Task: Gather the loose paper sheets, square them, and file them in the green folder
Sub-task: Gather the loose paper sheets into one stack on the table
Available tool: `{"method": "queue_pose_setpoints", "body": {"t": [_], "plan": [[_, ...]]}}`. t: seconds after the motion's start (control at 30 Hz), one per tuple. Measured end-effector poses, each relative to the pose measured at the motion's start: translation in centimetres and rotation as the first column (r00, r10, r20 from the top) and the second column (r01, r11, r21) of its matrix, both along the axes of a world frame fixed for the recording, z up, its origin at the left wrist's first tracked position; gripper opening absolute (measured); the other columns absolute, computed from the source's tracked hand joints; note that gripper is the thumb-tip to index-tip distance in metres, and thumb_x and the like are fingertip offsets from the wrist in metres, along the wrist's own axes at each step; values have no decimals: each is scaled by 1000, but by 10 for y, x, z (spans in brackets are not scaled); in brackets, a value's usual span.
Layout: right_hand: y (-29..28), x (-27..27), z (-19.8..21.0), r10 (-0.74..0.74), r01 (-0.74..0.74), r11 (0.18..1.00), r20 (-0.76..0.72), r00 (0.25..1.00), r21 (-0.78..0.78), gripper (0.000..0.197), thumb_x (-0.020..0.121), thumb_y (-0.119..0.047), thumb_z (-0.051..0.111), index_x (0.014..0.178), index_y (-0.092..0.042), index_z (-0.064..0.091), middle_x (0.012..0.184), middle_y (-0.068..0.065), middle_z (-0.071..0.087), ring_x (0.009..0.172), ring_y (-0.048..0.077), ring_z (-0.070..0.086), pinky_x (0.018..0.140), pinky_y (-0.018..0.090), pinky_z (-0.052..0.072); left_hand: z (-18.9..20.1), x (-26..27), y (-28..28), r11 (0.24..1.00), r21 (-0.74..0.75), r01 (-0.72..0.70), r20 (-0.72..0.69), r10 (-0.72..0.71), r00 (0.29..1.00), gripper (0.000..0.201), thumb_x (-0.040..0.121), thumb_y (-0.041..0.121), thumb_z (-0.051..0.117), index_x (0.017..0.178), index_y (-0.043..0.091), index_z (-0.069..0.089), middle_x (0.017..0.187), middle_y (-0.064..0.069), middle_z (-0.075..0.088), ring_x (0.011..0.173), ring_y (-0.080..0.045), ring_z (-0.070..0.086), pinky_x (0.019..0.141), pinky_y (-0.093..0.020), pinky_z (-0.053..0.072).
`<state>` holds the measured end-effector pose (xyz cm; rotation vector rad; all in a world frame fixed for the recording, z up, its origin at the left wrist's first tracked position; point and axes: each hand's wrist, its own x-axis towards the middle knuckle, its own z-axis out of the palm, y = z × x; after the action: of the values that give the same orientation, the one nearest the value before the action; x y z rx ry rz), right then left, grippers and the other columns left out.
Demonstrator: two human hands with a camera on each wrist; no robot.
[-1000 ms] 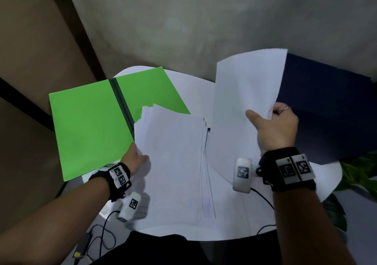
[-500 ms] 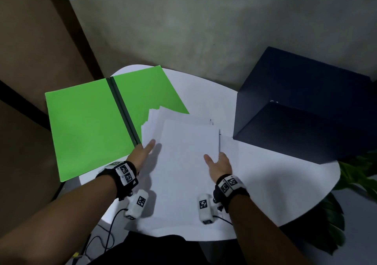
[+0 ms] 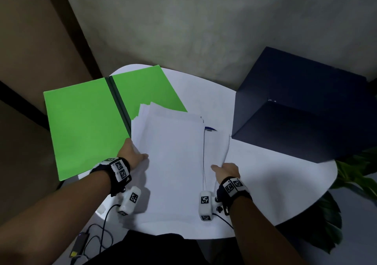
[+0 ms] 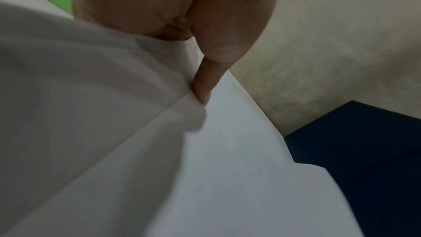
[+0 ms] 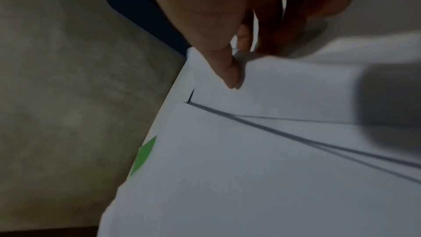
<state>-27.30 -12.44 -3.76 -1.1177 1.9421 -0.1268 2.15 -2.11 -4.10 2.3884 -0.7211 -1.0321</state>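
Note:
The green folder (image 3: 85, 126) lies open at the table's left, its right leaf partly under a loose stack of white paper sheets (image 3: 173, 162) with fanned top corners. My left hand (image 3: 132, 154) holds the stack's left edge; in the left wrist view its thumb (image 4: 205, 86) presses on top while paper covers the fingers. My right hand (image 3: 225, 168) pinches the right edge of a sheet (image 3: 218, 146) that curls upward beside the stack. The right wrist view has the thumb (image 5: 227, 73) on the sheet and the fingers curled beneath.
A dark navy box (image 3: 295, 111) stands on the white round table (image 3: 275, 183) just right of the papers. A small blue tip (image 3: 210, 129) peeks out at the stack's top right corner. Green leaves (image 3: 357, 173) hang past the right rim; cables (image 3: 98, 238) trail below left.
My right hand brought the raised sheet down onto the stack, then shifted right and took the curling right-hand sheet's edge. My left hand stayed at the stack's left edge.

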Motion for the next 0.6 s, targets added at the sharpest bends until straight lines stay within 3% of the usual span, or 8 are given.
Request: {"method": "queue_pose_setpoints", "body": {"t": [0.07, 0.13, 0.2, 0.3, 0.37, 0.43, 0.5, 0.6], "plan": [[-1, 5, 2, -9, 12, 1000, 103, 995, -25, 37, 79, -22, 77, 111, -9, 64, 117, 9, 68, 99, 30, 67, 85, 32, 52, 3, 6, 3, 1000, 1, 1, 9, -1, 1000, 57, 83, 25, 74, 125, 5, 42, 114, -14, 57, 105, -31, 55, 86, -38, 45], [-6, 8, 18, -5, 30, 990, 179, 984, -139, 20, 76, -11, 79, 91, -13, 65, 100, 9, 73, 91, 29, 69, 76, 29, 52, 4, 9, 4, 1000, 13, 24, 16, -24, 1000, 52, 85, 25, 71, 123, 4, 43, 111, -13, 57, 102, -30, 55, 83, -36, 45], [-15, 8, 52, 46, 1, 947, 140, 989, -321, 23, 76, -11, 79, 77, -23, 59, 79, -1, 69, 83, 27, 69, 75, 31, 54, 3, 10, 3, 999, 25, 46, 13, -47, 999, 49, 87, 25, 69, 122, 3, 43, 114, -15, 57, 103, -30, 55, 81, -35, 43], [-33, 3, 121, 150, -35, 766, 126, 981, -642, 24, 77, -12, 77, 75, -28, 59, 70, -8, 65, 69, 20, 64, 75, 37, 57, -3, 10, 3, 1000, 3, 28, -24, -28, 999, 46, 90, 22, 66, 124, 2, 42, 117, -16, 56, 106, -30, 55, 81, -33, 40], [-38, 0, 167, 179, 36, 646, 198, 964, -762, 12, 78, -17, 76, 83, -24, 66, 77, -6, 72, 69, 13, 68, 69, 30, 57, -3, 7, 2, 999, -51, -1, -56, -2, 998, 42, 92, 17, 63, 127, 3, 44, 122, -14, 57, 115, -32, 55, 86, -32, 39], [-38, -2, 201, 206, 116, 579, 283, 937, -807, 9, 82, -17, 74, 91, -19, 70, 85, -9, 74, 75, 5, 71, 69, 21, 56, -4, 2, 2, 992, -122, -21, -101, 9, 995, 42, 94, 13, 60, 133, 6, 45, 128, -10, 58, 121, -30, 54, 93, -30, 37], [-39, -3, 210, 238, 170, 567, 357, 903, -806, 10, 85, -12, 72, 95, -16, 71, 88, -12, 72, 77, -4, 70, 69, 11, 53, -3, -4, 0, 987, -162, -15, -129, -6, 992, 41, 95, 14, 58, 133, 9, 46, 131, -8, 58, 122, -29, 54, 97, -32, 37], [-40, 3, 172, 215, 129, 686, 369, 904, -716, 11, 86, -7, 72, 94, -14, 70, 87, -7, 72, 64, -13, 65, 62, 8, 50, 2, -18, -4, 990, -135, 37, -165, -59, 985, 27, 93, 21, 54, 119, 14, 49, 114, -9, 63, 107, -30, 60, 90, -37, 48]]}}
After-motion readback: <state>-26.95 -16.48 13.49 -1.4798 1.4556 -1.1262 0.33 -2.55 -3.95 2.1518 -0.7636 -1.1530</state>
